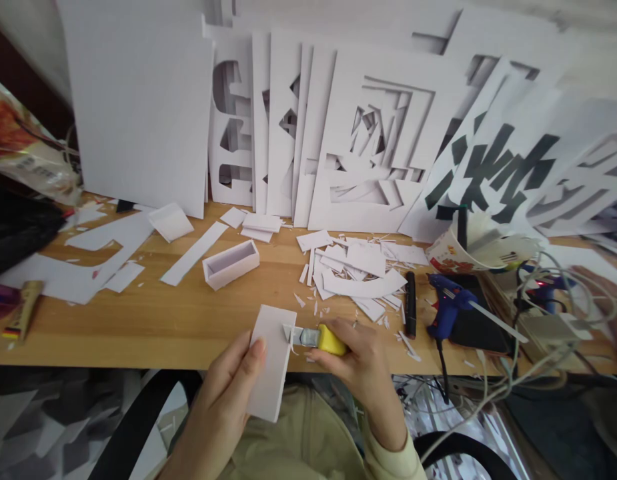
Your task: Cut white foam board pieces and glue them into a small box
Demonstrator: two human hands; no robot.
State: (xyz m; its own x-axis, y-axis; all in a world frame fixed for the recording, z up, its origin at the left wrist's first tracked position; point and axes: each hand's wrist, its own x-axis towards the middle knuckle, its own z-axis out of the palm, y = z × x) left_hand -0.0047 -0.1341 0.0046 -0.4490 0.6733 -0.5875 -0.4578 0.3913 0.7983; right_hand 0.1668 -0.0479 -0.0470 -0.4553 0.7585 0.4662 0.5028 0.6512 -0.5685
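My left hand (228,390) grips a small white foam board piece (271,373), thumb on its face, held over the table's front edge. A yellow utility knife (331,340) is in my right hand (363,363), its fingers wrapped round the handle. The knife's blade points left and meets the board's right edge near the top, where a thin sliver curls off. Just beyond the board, a small open-topped white box (231,265) sits on the table.
White offcuts (355,267) lie heaped behind my right hand. A black marker (411,305), a blue glue gun (448,307) and tangled cables are on the right. Cut-out white sheets (373,147) lean along the back. At the left lies a paint tube (25,307).
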